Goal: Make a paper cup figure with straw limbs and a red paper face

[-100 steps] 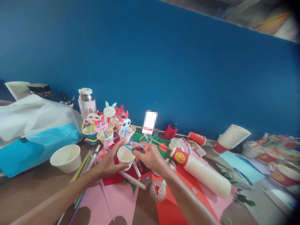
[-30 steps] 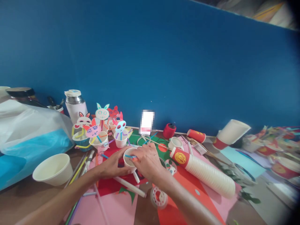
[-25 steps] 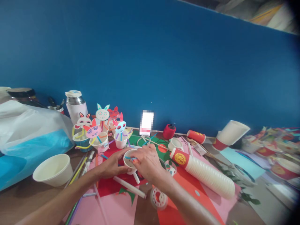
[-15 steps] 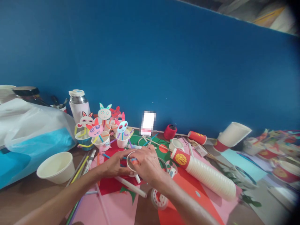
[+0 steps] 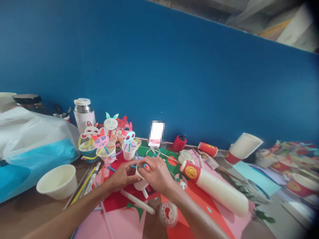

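Note:
A white paper cup (image 5: 141, 184) stands tilted between my hands, its opening turned up towards me. Around its left side wraps my left hand (image 5: 124, 176), the thumb on the near wall. My right hand (image 5: 159, 174) is closed over the right rim. By its fingers, at the cup's mouth, shows a small orange-and-blue item (image 5: 147, 167), too small to name. A white strip (image 5: 145, 193) sticks out below the cup. Near my left wrist a white marker-like tube (image 5: 138, 201) lies across red paper (image 5: 113, 199). Paper cups with animal-face figures (image 5: 106, 151) stand beyond my left hand.
A tape roll (image 5: 168, 214) lies near my right forearm. On the right is a long stack of paper cups (image 5: 221, 189). A white bowl (image 5: 57, 182), pens (image 5: 83, 186) and a plastic bag (image 5: 40, 142) are on the left. A blue wall (image 5: 159, 66) rises behind.
The view has shifted slightly. The cup now shows more of its outer wall below my hands, and my right hand has turned a little over the rim. Both hands stay at the cup.

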Demonstrator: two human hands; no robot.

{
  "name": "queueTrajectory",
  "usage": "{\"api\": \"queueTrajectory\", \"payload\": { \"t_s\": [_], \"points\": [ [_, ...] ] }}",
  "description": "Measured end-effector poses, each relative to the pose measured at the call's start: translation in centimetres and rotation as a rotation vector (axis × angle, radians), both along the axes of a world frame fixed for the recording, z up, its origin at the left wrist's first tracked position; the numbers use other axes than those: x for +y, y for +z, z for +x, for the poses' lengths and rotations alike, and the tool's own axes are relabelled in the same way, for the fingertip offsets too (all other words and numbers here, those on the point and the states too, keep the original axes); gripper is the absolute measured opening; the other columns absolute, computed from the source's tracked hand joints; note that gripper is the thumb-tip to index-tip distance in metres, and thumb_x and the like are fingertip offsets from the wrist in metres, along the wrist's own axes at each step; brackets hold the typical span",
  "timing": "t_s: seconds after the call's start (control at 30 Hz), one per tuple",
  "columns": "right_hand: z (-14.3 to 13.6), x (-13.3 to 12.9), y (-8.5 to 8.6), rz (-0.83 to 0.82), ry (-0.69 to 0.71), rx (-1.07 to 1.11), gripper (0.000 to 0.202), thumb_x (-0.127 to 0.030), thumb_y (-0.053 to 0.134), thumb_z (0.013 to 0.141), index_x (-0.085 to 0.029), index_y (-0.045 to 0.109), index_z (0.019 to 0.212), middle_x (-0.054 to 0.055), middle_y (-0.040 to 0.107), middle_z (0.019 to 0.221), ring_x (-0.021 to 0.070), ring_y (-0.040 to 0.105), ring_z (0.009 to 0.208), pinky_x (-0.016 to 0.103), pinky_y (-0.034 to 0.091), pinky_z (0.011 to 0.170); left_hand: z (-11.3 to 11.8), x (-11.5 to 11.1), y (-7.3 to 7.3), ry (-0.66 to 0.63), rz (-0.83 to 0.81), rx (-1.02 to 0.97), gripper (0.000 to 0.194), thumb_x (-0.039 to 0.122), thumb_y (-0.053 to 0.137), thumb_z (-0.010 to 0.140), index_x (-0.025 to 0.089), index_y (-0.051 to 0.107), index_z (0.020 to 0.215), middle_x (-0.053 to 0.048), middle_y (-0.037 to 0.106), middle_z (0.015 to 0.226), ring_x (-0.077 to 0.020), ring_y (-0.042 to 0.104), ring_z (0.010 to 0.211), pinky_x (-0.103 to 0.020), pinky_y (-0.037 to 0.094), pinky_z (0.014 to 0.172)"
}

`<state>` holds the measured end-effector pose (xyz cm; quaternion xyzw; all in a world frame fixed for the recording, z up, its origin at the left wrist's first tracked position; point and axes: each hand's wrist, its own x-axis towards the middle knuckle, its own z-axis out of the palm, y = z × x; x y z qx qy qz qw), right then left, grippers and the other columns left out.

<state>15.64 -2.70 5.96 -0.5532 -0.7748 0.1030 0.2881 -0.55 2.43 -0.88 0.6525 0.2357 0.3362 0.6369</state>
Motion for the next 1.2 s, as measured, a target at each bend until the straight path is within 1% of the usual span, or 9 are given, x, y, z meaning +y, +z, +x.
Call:
{"api": "queueTrajectory", "payload": {
  "t_s": [0.17, 0.23, 0.33, 0.4, 0.53, 0.73, 0.83, 0.97, 1.2],
  "points": [
    [2.1, 0.6, 1.2, 0.093, 0.051, 0.156, 0.022, -0.029, 0.059, 0.083, -0.019, 0.061, 0.102, 0.006, 0.063, 0.102, 0.0188, 0.056, 0.093, 0.028, 0.04, 0.08, -0.2, 0.5, 0.4, 0.141, 0.069, 0.023, 0.05, 0.034, 0.075, 0.068, 0.017, 0.06, 0.113, -0.011, 0.062, 0.116, -0.0289, 0.059, 0.103, -0.035, 0.049, 0.084],
    [2.8, 0.9, 1.4, 0.069, 0.052, 0.157, 0.025, -0.032, 0.063, 0.08, -0.02, 0.061, 0.102, 0.005, 0.063, 0.1, 0.0183, 0.057, 0.089, 0.028, 0.041, 0.077, -0.2, 0.6, 0.7, 0.171, 0.124, 0.044, 0.048, 0.032, 0.074, 0.068, 0.017, 0.061, 0.111, -0.011, 0.062, 0.118, -0.0294, 0.057, 0.107, -0.036, 0.048, 0.087],
    [3.3, 1.1, 1.5, 0.028, 0.046, 0.147, 0.012, -0.03, 0.062, 0.081, -0.02, 0.064, 0.088, 0.001, 0.064, 0.083, 0.015, 0.057, 0.075, 0.024, 0.039, 0.066, -0.2, 0.5, 0.9, 0.192, 0.171, 0.082, 0.046, 0.03, 0.073, 0.067, 0.017, 0.062, 0.11, -0.011, 0.061, 0.119, -0.03, 0.055, 0.11, -0.036, 0.048, 0.089],
    [3.2, 1.2, 1.5, 0.044, 0.039, 0.147, 0.01, -0.027, 0.059, 0.083, -0.02, 0.065, 0.079, 0.0, 0.063, 0.074, 0.0134, 0.056, 0.069, 0.023, 0.038, 0.063, -0.2, 0.5, 0.8, 0.191, 0.172, 0.096, 0.046, 0.028, 0.073, 0.067, 0.017, 0.062, 0.11, -0.011, 0.061, 0.118, -0.0301, 0.055, 0.111, -0.036, 0.048, 0.089],
    [3.0, 1.1, 1.4, 0.105, 0.027, 0.168, 0.011, -0.024, 0.058, 0.084, -0.019, 0.065, 0.077, -0.001, 0.062, 0.071, 0.0128, 0.055, 0.066, 0.022, 0.037, 0.061, 0.0, 0.4, 0.3, 0.163, 0.162, 0.082, 0.047, 0.027, 0.072, 0.068, 0.018, 0.06, 0.113, -0.01, 0.06, 0.12, -0.0294, 0.055, 0.111, -0.036, 0.048, 0.09],
    [2.6, 0.5, 1.7, 0.144, 0.032, 0.182, 0.014, -0.022, 0.055, 0.086, -0.019, 0.065, 0.077, 0.001, 0.064, 0.075, 0.0129, 0.057, 0.067, 0.022, 0.038, 0.061, 0.2, 0.4, 0.3, 0.137, 0.302, 0.144, 0.045, 0.024, 0.071, 0.07, 0.02, 0.061, 0.113, -0.007, 0.06, 0.119, -0.0275, 0.05, 0.116, -0.035, 0.044, 0.094],
    [2.2, 0.1, 1.8, 0.178, 0.035, 0.187, 0.014, -0.02, 0.054, 0.087, -0.019, 0.065, 0.079, 0.002, 0.065, 0.077, 0.0138, 0.058, 0.07, 0.022, 0.04, 0.064, 0.4, 0.3, 0.3, 0.105, 0.293, 0.121, 0.044, 0.026, 0.07, 0.071, 0.02, 0.06, 0.113, -0.007, 0.06, 0.116, -0.0259, 0.052, 0.112, -0.033, 0.046, 0.09],
    [1.6, -0.4, 2.1, 0.214, 0.077, 0.211, 0.012, -0.019, 0.054, 0.087, -0.019, 0.066, 0.086, 0.004, 0.066, 0.083, 0.0161, 0.06, 0.078, 0.024, 0.042, 0.069, 0.7, 0.2, 0.4, 0.088, 0.305, 0.113, 0.045, 0.025, 0.071, 0.069, 0.02, 0.06, 0.113, -0.006, 0.061, 0.111, -0.0243, 0.053, 0.109, -0.034, 0.044, 0.092],
    [1.0, -1.0, 2.3, 0.205, 0.095, 0.23, 0.013, -0.018, 0.052, 0.088, -0.019, 0.066, 0.087, 0.002, 0.062, 0.077, 0.0153, 0.058, 0.074, 0.024, 0.042, 0.067, 1.0, -0.1, 0.5, 0.068, 0.27, 0.104, 0.041, 0.021, 0.068, 0.068, 0.017, 0.06, 0.107, -0.004, 0.061, 0.104, -0.0212, 0.057, 0.095, -0.029, 0.048, 0.08]
  ]
}}
